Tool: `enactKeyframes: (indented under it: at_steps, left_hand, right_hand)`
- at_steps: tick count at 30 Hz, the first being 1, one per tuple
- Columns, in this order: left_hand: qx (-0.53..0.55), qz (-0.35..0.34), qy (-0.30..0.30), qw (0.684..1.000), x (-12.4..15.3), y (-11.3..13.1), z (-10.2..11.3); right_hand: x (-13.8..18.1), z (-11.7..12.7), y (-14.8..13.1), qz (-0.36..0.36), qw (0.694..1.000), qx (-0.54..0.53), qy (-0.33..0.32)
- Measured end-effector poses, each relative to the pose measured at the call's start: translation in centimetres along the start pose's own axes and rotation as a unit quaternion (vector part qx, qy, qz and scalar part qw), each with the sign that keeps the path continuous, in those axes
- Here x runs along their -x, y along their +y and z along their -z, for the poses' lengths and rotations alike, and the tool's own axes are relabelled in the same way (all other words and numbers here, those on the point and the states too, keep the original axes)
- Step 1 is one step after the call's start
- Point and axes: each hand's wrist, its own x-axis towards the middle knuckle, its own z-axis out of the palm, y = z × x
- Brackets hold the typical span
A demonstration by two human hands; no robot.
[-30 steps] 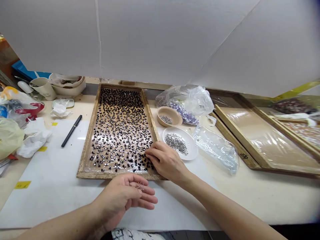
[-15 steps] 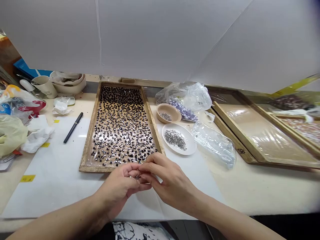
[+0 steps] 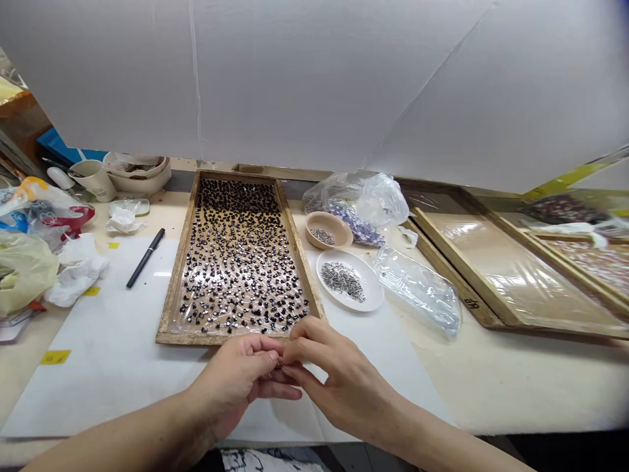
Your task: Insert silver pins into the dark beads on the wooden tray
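My left hand (image 3: 240,377) and my right hand (image 3: 334,377) meet fingertip to fingertip just in front of the near edge of a wooden tray (image 3: 166,314). Both pinch tiny metal pins between thumb and fingers; the pieces are mostly hidden. The tray is lined with clear film and holds several small dark beads (image 3: 240,262). A white plate (image 3: 371,298) with a heap of small metal pins lies to the tray's right, and a tan bowl (image 3: 339,226) with more pins sits behind it.
A black pen (image 3: 145,257) lies left of the tray on white paper. Crumpled tissues (image 3: 78,269), bags and cups crowd the far left. Clear plastic bags (image 3: 417,292) and more film-lined wooden trays (image 3: 511,275) are on the right. A white panel rises behind.
My right hand left the beads at the tray's near right corner and came back to my left hand, whose open palm closed; both now pinch together in front of the tray.
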Motion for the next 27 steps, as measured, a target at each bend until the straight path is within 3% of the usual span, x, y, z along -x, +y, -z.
enactKeyframes:
  at_steps: [4, 9, 15, 27]
  left_hand:
    - [-0.007, 0.030, 0.028, 0.999, 0.1, 0.0, -0.2]
    - [-0.003, 0.052, 0.045, 0.998, 0.3, -0.4, 0.1]
    - [0.005, 0.057, 0.039, 0.998, 0.0, -0.7, 0.2]
    - [0.004, 0.088, 0.010, 0.996, 0.0, -1.0, 0.2]
  right_hand:
    - [-0.1, 1.0, 0.1, -0.029, 0.999, -0.038, -0.008]
    - [-1.3, 2.1, 1.7, -0.052, 0.998, -0.004, 0.031]
    - [-2.9, 1.1, 4.9, -0.076, 0.995, 0.049, 0.044]
    - [-4.7, -0.9, 5.6, 0.041, 0.992, 0.110, 0.038]
